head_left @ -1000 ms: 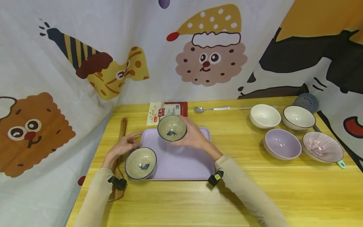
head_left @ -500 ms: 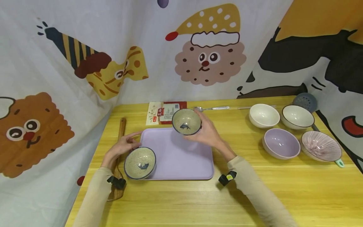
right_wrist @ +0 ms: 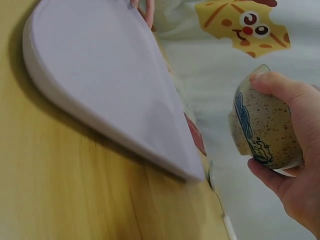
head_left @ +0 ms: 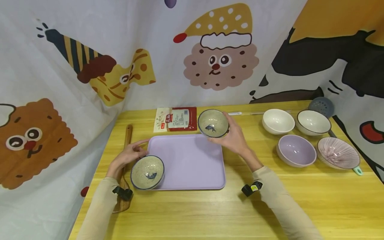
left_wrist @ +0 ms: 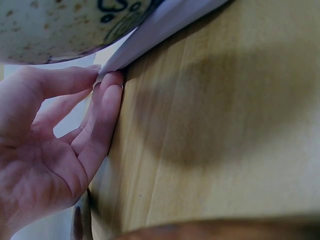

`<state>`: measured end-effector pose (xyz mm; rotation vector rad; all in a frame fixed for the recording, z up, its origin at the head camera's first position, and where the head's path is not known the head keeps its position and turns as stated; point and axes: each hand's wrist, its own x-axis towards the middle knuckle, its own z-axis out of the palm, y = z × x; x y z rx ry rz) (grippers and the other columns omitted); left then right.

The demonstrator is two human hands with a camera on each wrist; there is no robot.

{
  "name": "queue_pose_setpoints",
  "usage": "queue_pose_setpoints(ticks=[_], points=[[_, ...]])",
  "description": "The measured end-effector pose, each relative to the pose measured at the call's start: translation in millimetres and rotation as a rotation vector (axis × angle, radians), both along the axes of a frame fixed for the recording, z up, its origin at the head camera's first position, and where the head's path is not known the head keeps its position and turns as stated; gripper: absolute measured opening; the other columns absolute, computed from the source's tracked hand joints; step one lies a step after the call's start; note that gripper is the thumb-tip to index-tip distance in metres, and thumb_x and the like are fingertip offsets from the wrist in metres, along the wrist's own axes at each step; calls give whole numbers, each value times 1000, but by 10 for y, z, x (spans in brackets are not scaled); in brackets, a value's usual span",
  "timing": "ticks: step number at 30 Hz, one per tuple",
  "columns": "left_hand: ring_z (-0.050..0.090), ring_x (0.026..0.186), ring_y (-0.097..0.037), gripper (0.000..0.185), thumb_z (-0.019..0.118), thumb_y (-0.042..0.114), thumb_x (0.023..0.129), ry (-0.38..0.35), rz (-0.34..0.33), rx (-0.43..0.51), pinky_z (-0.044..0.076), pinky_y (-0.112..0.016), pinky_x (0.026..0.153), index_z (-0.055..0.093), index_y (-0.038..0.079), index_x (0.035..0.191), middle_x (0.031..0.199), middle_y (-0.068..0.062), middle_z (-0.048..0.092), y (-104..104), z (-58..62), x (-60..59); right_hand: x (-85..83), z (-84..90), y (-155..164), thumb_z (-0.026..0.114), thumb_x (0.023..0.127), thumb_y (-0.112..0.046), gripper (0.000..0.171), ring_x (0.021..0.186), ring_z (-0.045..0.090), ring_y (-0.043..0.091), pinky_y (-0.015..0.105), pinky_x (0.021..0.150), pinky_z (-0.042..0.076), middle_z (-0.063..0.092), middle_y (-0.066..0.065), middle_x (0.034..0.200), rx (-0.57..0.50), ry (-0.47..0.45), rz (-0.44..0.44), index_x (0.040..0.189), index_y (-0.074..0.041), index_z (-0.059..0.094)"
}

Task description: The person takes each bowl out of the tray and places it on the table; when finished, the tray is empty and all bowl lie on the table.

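My right hand [head_left: 237, 138] grips a small speckled beige bowl [head_left: 213, 120] with a blue rim and a blue fish painted inside. It is raised over the back right edge of the lilac tray [head_left: 192, 163]; the right wrist view shows thumb and fingers around the bowl's side [right_wrist: 270, 125]. A matching fish bowl [head_left: 147, 171] sits on the tray's front left corner, overhanging its edge. Beside it, my left hand [head_left: 130, 155] is at the tray's left edge. In the left wrist view, thumb and fingertips pinch the tray's rim [left_wrist: 135, 47].
Under my left forearm lies a wooden spatula [head_left: 128, 136]. Behind the tray are a red and cream food packet [head_left: 180, 119] and a spoon [head_left: 235, 113], partly hidden. At right stand a white bowl [head_left: 278, 121], a dark-rimmed bowl [head_left: 313, 122], a purple bowl [head_left: 296, 151], a striped bowl [head_left: 338, 153] and a grey skimmer [head_left: 321, 106].
My right hand has carried the small fish bowl rightward and slightly back, from over the tray's middle to its back right, uncovering the packet. My left hand and the other fish bowl stay in place.
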<state>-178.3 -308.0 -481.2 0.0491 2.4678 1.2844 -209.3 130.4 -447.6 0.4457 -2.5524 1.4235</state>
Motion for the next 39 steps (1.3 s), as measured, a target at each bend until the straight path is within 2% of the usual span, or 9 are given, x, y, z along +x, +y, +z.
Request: queue_pose_setpoints(ticks=[7, 18, 26, 30, 39], points=[[59, 79, -16, 65, 69, 16, 94, 4, -3, -6, 49, -27, 66, 44, 11, 154, 93, -10, 68, 4, 10, 9, -7, -58, 178, 96, 63, -34, 119, 140, 42, 45, 65, 111, 36, 39, 25, 156, 39, 14, -99, 156, 0, 29], [59, 77, -15, 64, 69, 16, 94, 3, 4, 5, 50, -27, 65, 45, 11, 154, 93, -10, 67, 9, 8, 13, -31, -206, 464, 97, 64, -26, 116, 140, 41, 45, 62, 114, 35, 38, 28, 154, -18, -9, -239, 155, 1, 31], [59, 78, -16, 66, 70, 16, 94, 2, -1, 10, 50, -27, 66, 43, 10, 154, 91, -9, 68, 8, 13, 14, -72, -332, 650, 95, 65, -29, 116, 138, 41, 48, 63, 114, 33, 39, 29, 152, 53, -52, -342, 156, 2, 30], [59, 78, -15, 66, 70, 16, 94, 5, -4, 19, 50, -26, 66, 43, 9, 154, 91, -10, 68, 24, 34, 19, -89, -362, 702, 95, 65, -30, 115, 136, 42, 47, 64, 113, 34, 42, 29, 149, 62, -64, -389, 155, 0, 31], [57, 75, -13, 63, 65, 9, 97, -8, -3, -6, 48, -26, 63, 39, 0, 154, 88, -9, 67, 34, 10, 5, -112, -411, 760, 94, 68, -33, 116, 140, 38, 48, 63, 115, 31, 35, 29, 153, 59, -135, -446, 157, 0, 27]])
